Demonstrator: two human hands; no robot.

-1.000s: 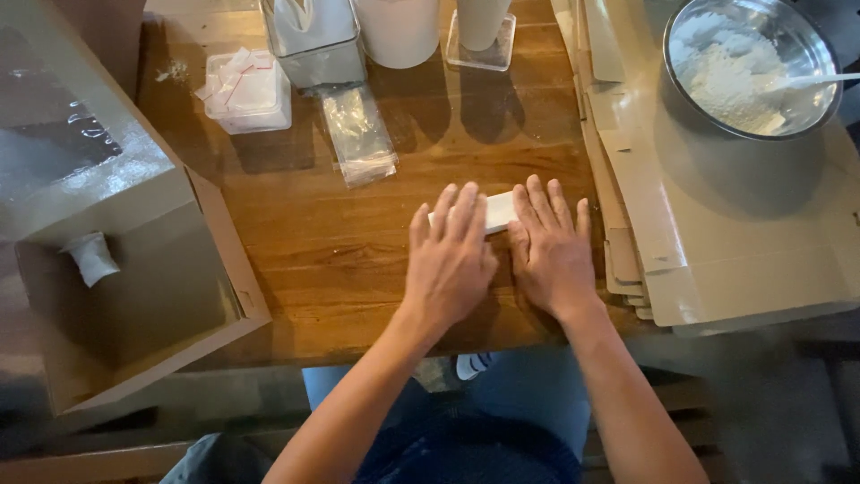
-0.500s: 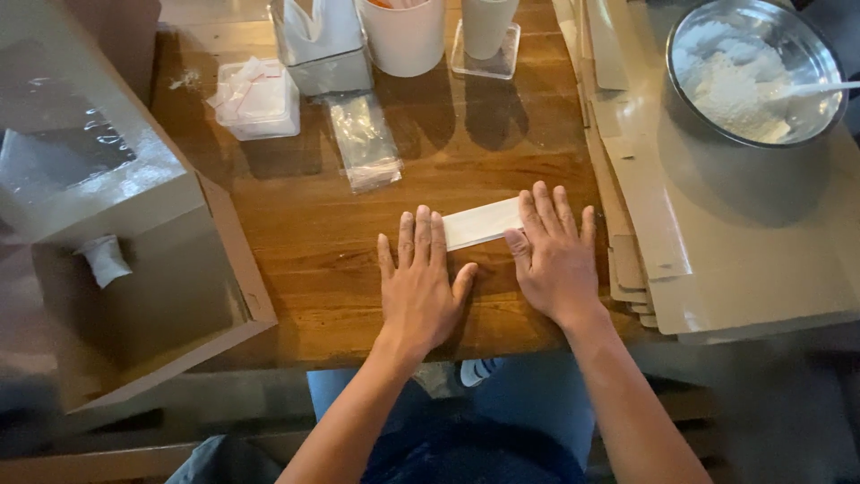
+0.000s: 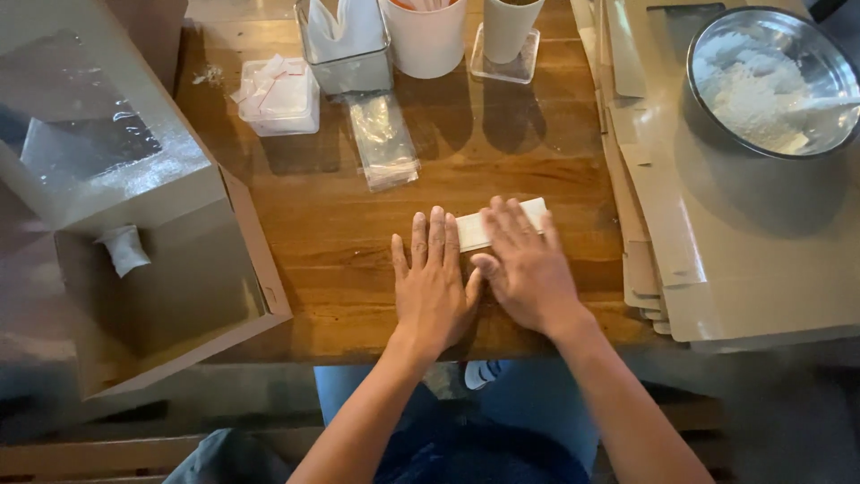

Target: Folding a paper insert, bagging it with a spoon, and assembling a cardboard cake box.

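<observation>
Near the middle of the frame, the left hand point(image 3: 433, 280) and right hand point(image 3: 524, 265) are lying flat with fingers spread, pressing a white paper strip point(image 3: 498, 224) against the wooden desk point(image 3: 340, 224), seemingly to keep it smooth.

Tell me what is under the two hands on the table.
A flat white strip lies on the wooden table under the left hand and right hand. Its end shows; the rest is covered.

box point(image 3: 170, 296) left, bowl point(image 3: 770, 81) right, table point(image 3: 340, 242) between.
</observation>
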